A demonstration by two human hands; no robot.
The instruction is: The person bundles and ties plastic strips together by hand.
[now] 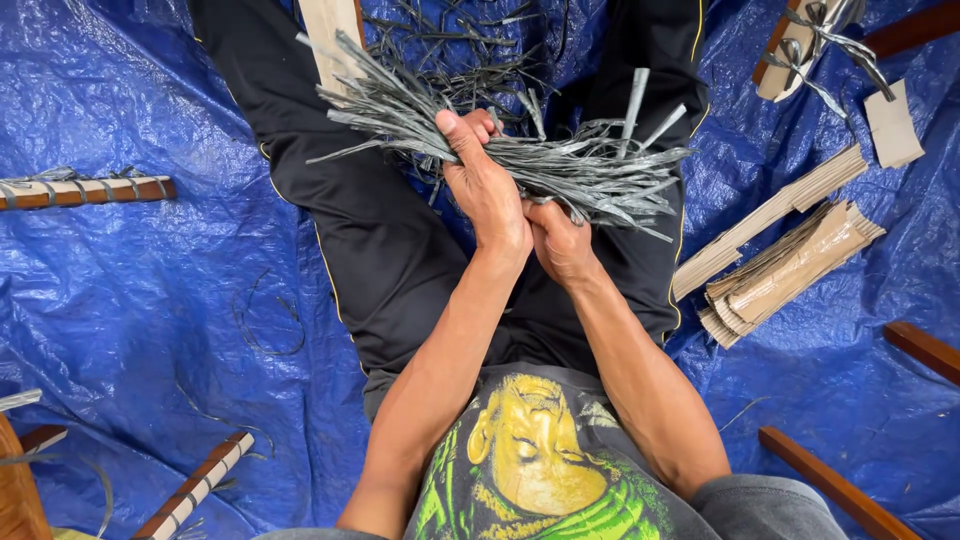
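Note:
A thick bundle of grey flat strips [400, 115] lies across my lap, fanning out to the left and right. My left hand [487, 185] is wrapped around its middle, thumb over the top. My right hand [560, 243] sits just beside and below it, fingers closed on the same bundle from underneath. More loose grey strips [450, 45] lie between my legs in black trousers. I am seated on a blue tarpaulin [150, 300].
Stacks of folded brown cardboard pieces [785, 265] lie to the right. Wooden sticks wound with grey strips rest at left [85, 190], bottom left [195, 487] and top right [800, 45]. Plain wooden bars [830, 485] lie at lower right.

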